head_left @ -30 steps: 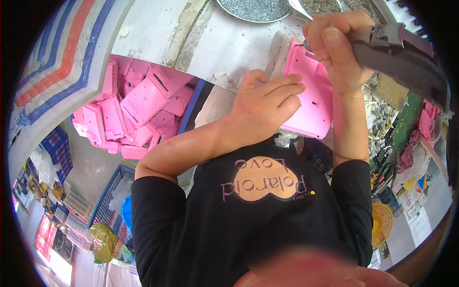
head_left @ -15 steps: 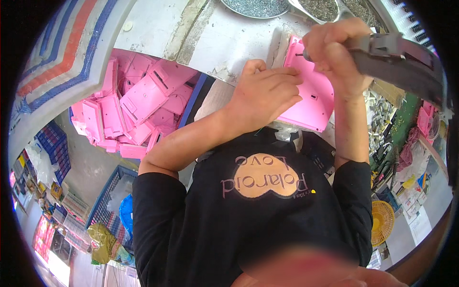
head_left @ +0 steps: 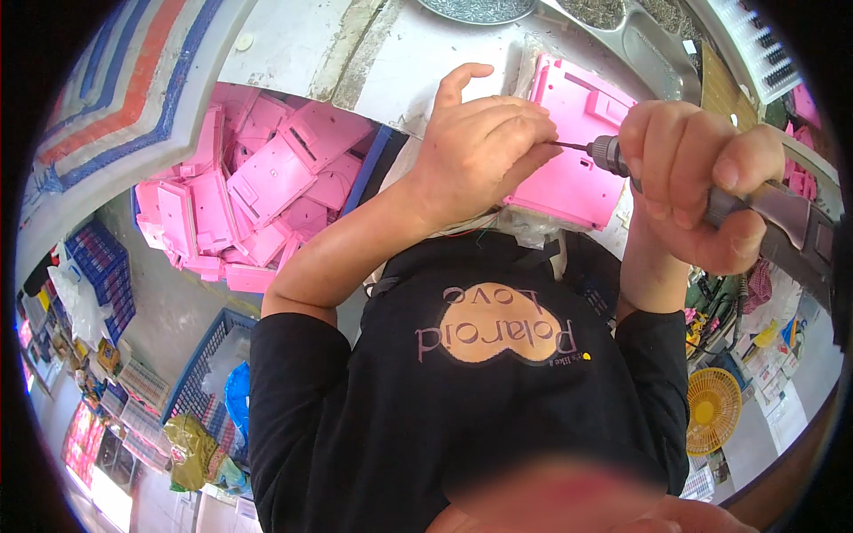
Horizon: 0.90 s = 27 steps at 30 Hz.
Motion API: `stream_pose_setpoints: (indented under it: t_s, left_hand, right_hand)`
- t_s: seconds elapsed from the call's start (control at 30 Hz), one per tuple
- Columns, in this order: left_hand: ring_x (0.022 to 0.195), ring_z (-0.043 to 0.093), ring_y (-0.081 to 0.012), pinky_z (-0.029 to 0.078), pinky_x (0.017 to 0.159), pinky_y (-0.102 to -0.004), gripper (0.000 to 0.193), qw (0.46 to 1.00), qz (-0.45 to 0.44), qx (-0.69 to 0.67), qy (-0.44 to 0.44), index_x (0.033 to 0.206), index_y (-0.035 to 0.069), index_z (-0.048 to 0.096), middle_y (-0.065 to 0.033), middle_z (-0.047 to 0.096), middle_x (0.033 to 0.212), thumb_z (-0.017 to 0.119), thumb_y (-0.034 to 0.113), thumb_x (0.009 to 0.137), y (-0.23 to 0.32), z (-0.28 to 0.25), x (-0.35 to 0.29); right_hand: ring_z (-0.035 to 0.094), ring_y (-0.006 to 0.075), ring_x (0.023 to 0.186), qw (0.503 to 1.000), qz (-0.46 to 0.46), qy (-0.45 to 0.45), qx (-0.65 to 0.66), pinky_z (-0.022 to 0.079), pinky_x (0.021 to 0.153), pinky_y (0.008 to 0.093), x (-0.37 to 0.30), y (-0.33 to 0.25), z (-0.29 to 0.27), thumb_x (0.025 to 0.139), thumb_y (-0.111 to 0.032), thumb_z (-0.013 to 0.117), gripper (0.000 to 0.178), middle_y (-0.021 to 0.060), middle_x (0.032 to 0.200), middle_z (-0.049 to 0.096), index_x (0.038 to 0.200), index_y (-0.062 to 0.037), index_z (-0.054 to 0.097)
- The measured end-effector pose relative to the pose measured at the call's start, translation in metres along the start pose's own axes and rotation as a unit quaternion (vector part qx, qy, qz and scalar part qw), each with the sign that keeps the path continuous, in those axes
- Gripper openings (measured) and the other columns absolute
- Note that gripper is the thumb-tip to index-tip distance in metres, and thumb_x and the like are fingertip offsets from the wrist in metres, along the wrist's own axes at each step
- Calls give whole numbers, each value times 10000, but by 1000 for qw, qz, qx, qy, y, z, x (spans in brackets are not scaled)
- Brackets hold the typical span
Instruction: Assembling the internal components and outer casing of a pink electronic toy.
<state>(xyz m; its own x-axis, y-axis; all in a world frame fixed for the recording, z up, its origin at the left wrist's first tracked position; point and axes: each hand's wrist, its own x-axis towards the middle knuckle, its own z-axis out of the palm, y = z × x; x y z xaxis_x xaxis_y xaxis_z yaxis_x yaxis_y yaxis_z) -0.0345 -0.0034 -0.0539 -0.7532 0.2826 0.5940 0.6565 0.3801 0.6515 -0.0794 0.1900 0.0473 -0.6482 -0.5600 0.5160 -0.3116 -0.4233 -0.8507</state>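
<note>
My right hand is wrapped round an electric screwdriver, tilted so that its thin bit points left over a pink plastic housing. That housing lies on the worktable in front of me, with a raised block and small holes on it. My left hand is above the housing's left part, its thumb and fingertips pinched together at the tip of the bit while one finger sticks out. Whatever lies between those fingertips is too small to make out.
Left of the worktable, many pink housings are heaped in a bin. Metal trays of small screws stand at the far edge. A blue basket is lower left, a yellow basket lower right, and a striped woven sheet upper left.
My right hand has brought the screwdriver down and right, off the housing's upper part, and turned its bit toward my left fingertips. My left hand has risen slightly, its fingers drawing into a pinch.
</note>
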Motion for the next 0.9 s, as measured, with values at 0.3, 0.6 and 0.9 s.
stream_pose_setpoints:
  t_s: [0.3,0.6,0.9]
  left_hand:
    - [856,700,-189,366,1028,-471,199,989,61,-119,-56,886,137,682,-3,729,889,810,264,802,-62,-16,40]
    - [1028,602,-283,395,949,-534,176,949,-66,304,-50,833,102,786,-84,696,945,719,265,840,-108,-21,75]
    - [964,621,-308,397,890,-531,270,948,-64,310,-37,793,55,737,-115,694,876,639,275,915,-117,-20,72]
  right_hand:
    - [461,132,534,998,3,55,42,384,530,325,-12,14,8,1002,-300,661,297,31,651,512,1110,-54,536]
    - [505,140,598,992,63,109,23,431,587,327,-28,18,35,981,-151,669,210,59,707,556,1068,-36,517]
    - [595,159,612,989,92,45,-110,469,555,299,-30,31,45,894,-14,734,181,70,727,618,941,-39,561]
